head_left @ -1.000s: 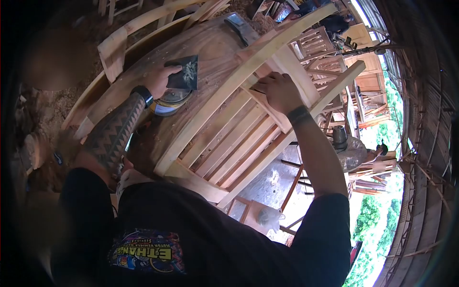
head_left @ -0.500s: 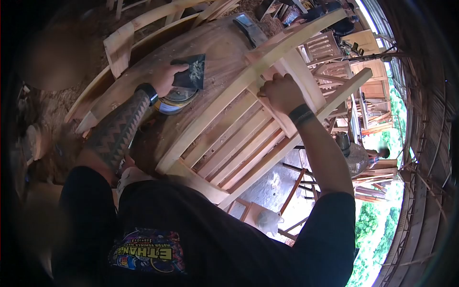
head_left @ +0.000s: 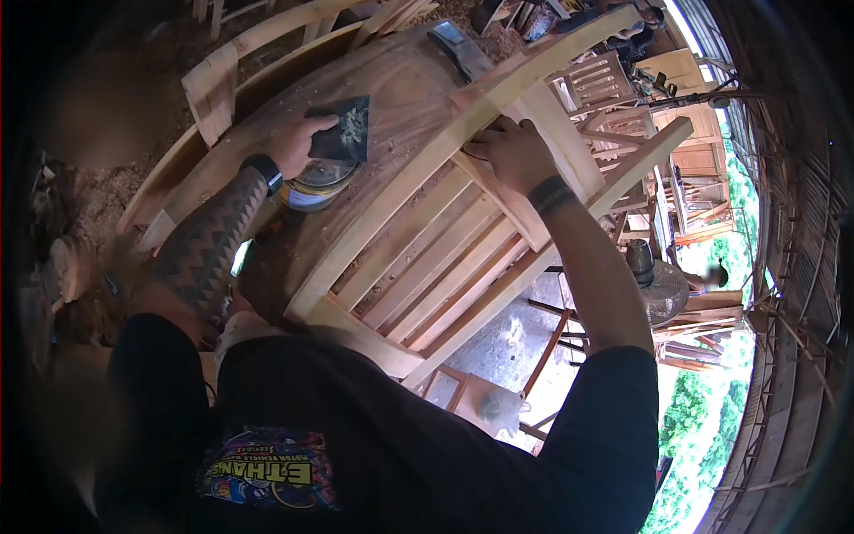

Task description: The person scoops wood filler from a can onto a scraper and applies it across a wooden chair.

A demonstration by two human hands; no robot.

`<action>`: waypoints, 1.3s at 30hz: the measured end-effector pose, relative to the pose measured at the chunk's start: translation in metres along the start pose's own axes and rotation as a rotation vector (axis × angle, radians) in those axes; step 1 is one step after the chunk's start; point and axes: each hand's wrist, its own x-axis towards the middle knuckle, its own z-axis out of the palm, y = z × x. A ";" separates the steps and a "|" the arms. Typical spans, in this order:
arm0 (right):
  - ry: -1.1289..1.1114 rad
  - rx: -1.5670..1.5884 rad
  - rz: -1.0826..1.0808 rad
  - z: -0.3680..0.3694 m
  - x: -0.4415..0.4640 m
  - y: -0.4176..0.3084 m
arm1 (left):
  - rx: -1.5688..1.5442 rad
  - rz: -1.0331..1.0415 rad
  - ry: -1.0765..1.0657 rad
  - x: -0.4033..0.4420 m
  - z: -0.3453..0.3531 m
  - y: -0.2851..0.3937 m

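My left hand, with a watch on the wrist, grips a dark flat square sheet with a crumbly pale paste or dust on it. Just beneath that sheet is a round tin with a yellow and blue band, standing on a wooden tabletop. My right hand rests at a joint of a slatted wooden chair frame, fingers curled down against the wood. Whatever those fingers hold, if anything, is hidden. The frame lies tilted across the tabletop's near side.
A dark long tool lies at the tabletop's far end. Curved wooden pieces stand along its left side. Slatted chairs, a fan and stacked boards are to the right. Other people are in the background.
My left hand and the dark sheet have shifted slightly left in view. My right hand has moved slightly left and its fingers now press lower onto the joint.
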 end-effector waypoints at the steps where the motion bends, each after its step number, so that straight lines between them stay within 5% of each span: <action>1: -0.019 0.015 0.012 0.000 0.000 0.001 | -0.056 -0.061 -0.013 -0.002 0.003 0.006; 3: -0.058 0.025 0.027 -0.001 -0.005 0.001 | -0.022 -0.076 -0.064 -0.002 0.000 0.012; 7: -0.005 0.024 0.039 0.005 -0.036 -0.002 | 0.795 0.365 -0.013 -0.010 -0.007 0.013; 14: 0.169 0.065 0.117 0.024 -0.109 -0.007 | 0.645 0.439 0.004 -0.001 -0.008 -0.010; 17: -0.124 0.094 0.186 0.001 -0.108 0.001 | 0.693 0.444 0.002 -0.004 -0.011 0.001; 22: 0.135 0.106 0.127 -0.001 -0.065 0.013 | 0.796 0.514 0.066 -0.002 -0.011 -0.012; 24: 0.190 0.074 0.095 -0.001 -0.043 0.012 | 0.515 0.348 0.018 0.012 -0.017 -0.045; 27: -0.060 0.080 0.150 -0.006 -0.008 0.007 | 0.338 0.249 0.007 0.021 -0.021 -0.068; 31: 0.049 0.045 0.073 0.000 0.011 -0.006 | 0.793 0.488 0.064 0.002 -0.016 -0.028; 34: -0.053 0.029 0.094 -0.006 0.014 -0.019 | 0.765 0.467 0.028 0.002 -0.018 -0.029; 39: -0.260 0.048 0.086 -0.016 -0.015 -0.019 | -0.056 0.138 -0.134 0.010 -0.011 -0.036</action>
